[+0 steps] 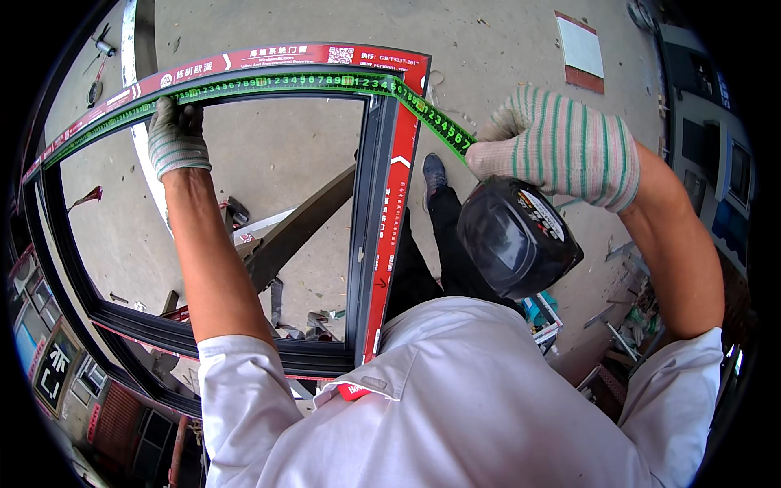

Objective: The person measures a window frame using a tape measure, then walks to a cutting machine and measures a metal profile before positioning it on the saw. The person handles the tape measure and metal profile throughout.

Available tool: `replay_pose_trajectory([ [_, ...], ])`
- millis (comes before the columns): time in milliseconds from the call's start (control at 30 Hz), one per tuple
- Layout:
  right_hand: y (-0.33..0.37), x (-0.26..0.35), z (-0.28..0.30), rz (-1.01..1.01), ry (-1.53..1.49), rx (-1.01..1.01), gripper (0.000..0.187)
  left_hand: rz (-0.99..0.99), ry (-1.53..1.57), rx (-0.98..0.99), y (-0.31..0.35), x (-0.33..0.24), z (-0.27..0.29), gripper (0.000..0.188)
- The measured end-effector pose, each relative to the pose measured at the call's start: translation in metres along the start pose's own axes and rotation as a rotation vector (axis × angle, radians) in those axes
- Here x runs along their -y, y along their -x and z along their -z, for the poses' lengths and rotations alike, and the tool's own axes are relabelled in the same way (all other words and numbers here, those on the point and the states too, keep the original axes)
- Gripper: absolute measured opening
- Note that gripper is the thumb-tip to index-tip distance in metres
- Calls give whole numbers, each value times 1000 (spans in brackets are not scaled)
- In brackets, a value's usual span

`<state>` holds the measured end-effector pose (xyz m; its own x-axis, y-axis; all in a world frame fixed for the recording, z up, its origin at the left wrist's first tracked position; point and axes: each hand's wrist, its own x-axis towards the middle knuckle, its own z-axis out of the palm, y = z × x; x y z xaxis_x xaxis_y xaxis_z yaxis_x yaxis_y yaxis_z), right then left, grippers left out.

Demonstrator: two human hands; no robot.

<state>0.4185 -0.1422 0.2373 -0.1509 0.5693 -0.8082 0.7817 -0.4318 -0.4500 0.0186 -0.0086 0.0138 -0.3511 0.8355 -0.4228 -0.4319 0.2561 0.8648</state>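
Observation:
A dark window frame (358, 220) with red printed protective film stands in front of me. A green tape measure blade (305, 80) lies along its far bar and bends down past the right corner. My left hand (178, 138), in a striped knit glove, is closed at the far bar, its fingertips against the blade and the bar's inner edge. My right hand (561, 146), gloved alike, is closed at the blade's right end, beside the black tape measure case (514, 237). The case is off the frame, tilted below the hand; its grip is partly hidden.
A grey metal bar (305, 224) slants behind the frame opening. A white and red panel (580, 50) lies on the concrete floor (496, 49). Tools and scraps (630, 333) lie at the lower right. My shoe (435, 175) shows beside the frame's right side.

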Motion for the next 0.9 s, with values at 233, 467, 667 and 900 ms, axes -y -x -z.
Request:
replay_pose_trajectory([
  [233, -5, -5, -3, -23, -61, 49, 44, -1, 0, -20, 0, 0, -1, 22],
  [467, 0, -6, -2, -29, -106, 13, 41, 13, -15, -4, 0, 1, -5, 20],
  [667, 3, 5, -5, -64, -149, 66, 35, -3, 1, -13, 13, -6, -4, 21],
  [900, 15, -13, -18, -115, -269, 139, 30, 4, -27, -74, 37, -13, -18, 23],
])
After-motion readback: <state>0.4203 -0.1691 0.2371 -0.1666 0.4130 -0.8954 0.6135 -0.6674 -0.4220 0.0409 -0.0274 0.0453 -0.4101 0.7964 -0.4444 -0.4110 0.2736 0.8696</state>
